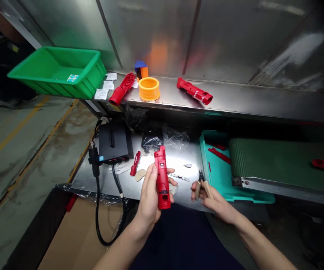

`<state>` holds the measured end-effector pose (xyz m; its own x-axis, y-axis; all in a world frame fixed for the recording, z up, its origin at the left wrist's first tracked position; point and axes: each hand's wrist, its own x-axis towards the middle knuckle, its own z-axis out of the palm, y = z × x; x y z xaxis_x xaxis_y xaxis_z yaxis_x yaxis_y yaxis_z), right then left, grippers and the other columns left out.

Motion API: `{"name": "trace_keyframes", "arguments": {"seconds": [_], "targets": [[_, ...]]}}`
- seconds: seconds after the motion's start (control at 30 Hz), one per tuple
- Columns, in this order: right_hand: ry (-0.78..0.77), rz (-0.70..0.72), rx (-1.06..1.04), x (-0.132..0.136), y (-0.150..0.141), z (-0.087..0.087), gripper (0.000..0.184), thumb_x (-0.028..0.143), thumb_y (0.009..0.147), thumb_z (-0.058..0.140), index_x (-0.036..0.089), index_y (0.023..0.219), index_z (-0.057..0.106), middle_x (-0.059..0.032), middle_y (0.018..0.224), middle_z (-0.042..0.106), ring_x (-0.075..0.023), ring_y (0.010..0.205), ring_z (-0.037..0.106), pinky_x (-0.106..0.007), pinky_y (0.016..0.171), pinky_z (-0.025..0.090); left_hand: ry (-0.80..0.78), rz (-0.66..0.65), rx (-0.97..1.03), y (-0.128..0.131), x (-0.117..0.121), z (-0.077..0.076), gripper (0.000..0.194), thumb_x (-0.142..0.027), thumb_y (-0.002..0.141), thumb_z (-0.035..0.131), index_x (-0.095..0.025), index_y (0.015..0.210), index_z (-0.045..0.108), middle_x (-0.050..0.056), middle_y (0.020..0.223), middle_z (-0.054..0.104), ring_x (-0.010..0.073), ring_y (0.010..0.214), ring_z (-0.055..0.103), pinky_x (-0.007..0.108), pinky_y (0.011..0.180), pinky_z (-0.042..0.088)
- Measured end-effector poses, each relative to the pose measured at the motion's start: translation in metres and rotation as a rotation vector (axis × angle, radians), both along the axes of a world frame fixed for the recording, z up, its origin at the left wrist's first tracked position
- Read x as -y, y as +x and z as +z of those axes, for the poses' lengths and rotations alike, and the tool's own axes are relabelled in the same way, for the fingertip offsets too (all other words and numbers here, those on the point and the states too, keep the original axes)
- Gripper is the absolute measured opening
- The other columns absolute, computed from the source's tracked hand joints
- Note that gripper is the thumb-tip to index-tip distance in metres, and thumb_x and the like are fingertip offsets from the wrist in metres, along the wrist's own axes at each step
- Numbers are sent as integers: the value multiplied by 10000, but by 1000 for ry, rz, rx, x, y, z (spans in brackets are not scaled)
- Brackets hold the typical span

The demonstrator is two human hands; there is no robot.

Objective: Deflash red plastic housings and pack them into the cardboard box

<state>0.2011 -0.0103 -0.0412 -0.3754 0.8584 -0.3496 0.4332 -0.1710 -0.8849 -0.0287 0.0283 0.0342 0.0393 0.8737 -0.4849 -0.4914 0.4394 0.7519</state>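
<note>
My left hand (149, 195) is closed around a red plastic housing (162, 176), a long tube-like shell with square openings, held nearly upright above the metal bench. In my right hand (215, 202) is a pair of cutting pliers (203, 186) with tan handles; the dark jaws point up and away from me, apart from the housing. Between the hands, thin metal tools (180, 177) and a small grey blade-like piece (188, 165) lie on the bench. Left of the housing are a slim red part (135, 163) and a tan rounded piece (140, 174).
A black box-shaped unit (115, 140) with a cabled hand tool (93, 159) stands left. On the shelf are a green bin (91, 77), an orange ring (149, 89) and red housings (195, 91). At right, a teal bin (216, 176) sits beside a green conveyor belt (277, 161).
</note>
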Motion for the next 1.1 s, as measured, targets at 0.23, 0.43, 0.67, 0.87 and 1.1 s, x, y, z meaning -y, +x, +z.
{"name": "trace_keyframes", "arguments": {"seconds": [0.23,0.43,0.67,0.87,1.1], "targets": [[769,404,451,-34,-6,93,303,98,751,508,157,1046,542,-98,911,548,-255,796,467,-387,711,404,21,-71,-77,26,11,22,476,-605,994,511,-200,1210,634,82,986,726,138,576,608,233,408,501],[935,581,760,-39,-5,105,208,136,747,562,165,953,565,-74,831,533,-237,717,427,-362,656,252,53,-57,-134,37,19,28,409,-562,1001,523,-230,1212,637,67,983,702,194,725,667,233,428,508],[1010,654,928,-37,-5,112,100,201,876,584,170,964,548,-69,834,555,-241,706,491,-366,629,189,44,-52,-170,42,23,29,429,-588,986,530,-211,1144,659,33,866,665,125,551,534,242,406,469],[1062,695,1029,-34,-12,114,242,394,1039,500,166,966,538,-61,819,561,-238,663,536,-368,600,219,31,-30,-217,41,27,27,523,-664,948,555,-219,1205,651,48,940,673,136,601,562,242,413,472],[1057,789,1079,-33,-25,112,226,389,1024,511,168,976,525,-75,812,580,-255,636,571,-366,565,279,44,-24,-290,33,33,24,559,-713,947,514,-227,1181,661,57,904,688,177,642,654,247,406,462]]}}
